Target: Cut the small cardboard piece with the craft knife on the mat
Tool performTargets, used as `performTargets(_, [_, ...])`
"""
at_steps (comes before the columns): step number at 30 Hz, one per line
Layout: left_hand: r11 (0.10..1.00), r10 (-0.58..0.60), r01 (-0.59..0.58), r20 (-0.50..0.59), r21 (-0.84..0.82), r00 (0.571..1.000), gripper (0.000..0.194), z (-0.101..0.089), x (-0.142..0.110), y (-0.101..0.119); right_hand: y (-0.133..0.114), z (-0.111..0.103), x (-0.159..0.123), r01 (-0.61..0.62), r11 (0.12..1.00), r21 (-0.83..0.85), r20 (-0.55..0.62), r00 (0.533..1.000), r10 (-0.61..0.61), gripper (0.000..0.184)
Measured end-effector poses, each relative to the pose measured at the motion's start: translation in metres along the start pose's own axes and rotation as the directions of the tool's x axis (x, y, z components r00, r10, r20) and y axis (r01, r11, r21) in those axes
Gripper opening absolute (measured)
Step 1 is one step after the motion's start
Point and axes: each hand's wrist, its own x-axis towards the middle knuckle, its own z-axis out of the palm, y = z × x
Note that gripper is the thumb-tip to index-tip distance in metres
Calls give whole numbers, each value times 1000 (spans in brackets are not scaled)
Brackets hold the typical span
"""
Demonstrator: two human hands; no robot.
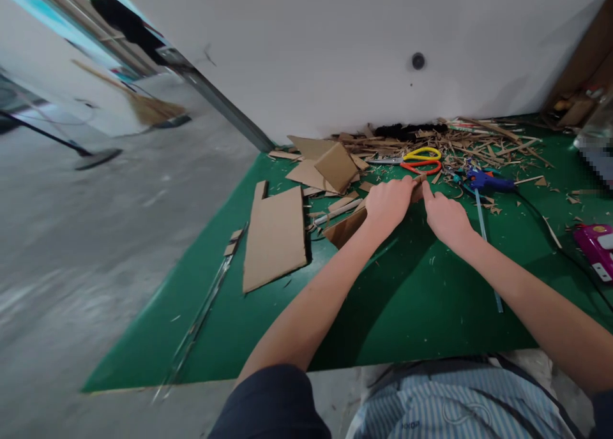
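A brown piece of cardboard (345, 229) is held on edge just above the green table, slanting away from me. My left hand (390, 201) is closed over its upper side, fingers wrapped toward the far end. At that far end my right hand (449, 217) grips the cardboard's edge, its index finger stretched along it and the other fingers curled out of sight. Just beyond both hands lie scissors (421, 166) with yellow and red-orange handles. A blue glue gun (491, 182) rests right of my right hand, with a clear glue stick (483, 225) nearby.
A flat cardboard sheet (275, 238) lies on the green table (412, 324) at left. Cardboard pieces (335, 164) and thin scraps (493, 139) pile along the wall. A pink power strip (596, 247) sits at right. Clear strips (204, 311) cross the left edge. A person (127, 24) stands far back.
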Motion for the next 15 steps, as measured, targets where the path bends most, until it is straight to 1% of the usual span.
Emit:
performTargets(4, [1000, -7, 7, 2, 4, 1000, 41, 0, 1, 0, 3, 4, -9, 2, 1000, -18, 19, 1000, -2, 65])
performTargets(7, [1000, 5, -5, 7, -7, 1000, 40, 0, 0, 0, 2, 3, -5, 4, 1000, -18, 26, 1000, -4, 65])
performTargets(11, [1000, 14, -14, -15, -6, 1000, 38, 2, 1, -2, -1, 3, 3, -1, 1000, -5, -4, 1000, 1, 66])
performTargets(15, [1000, 19, -19, -8, -14, 1000, 39, 3, 4, -5, 3, 8, -5, -11, 1000, -10, 36, 999, 11, 64])
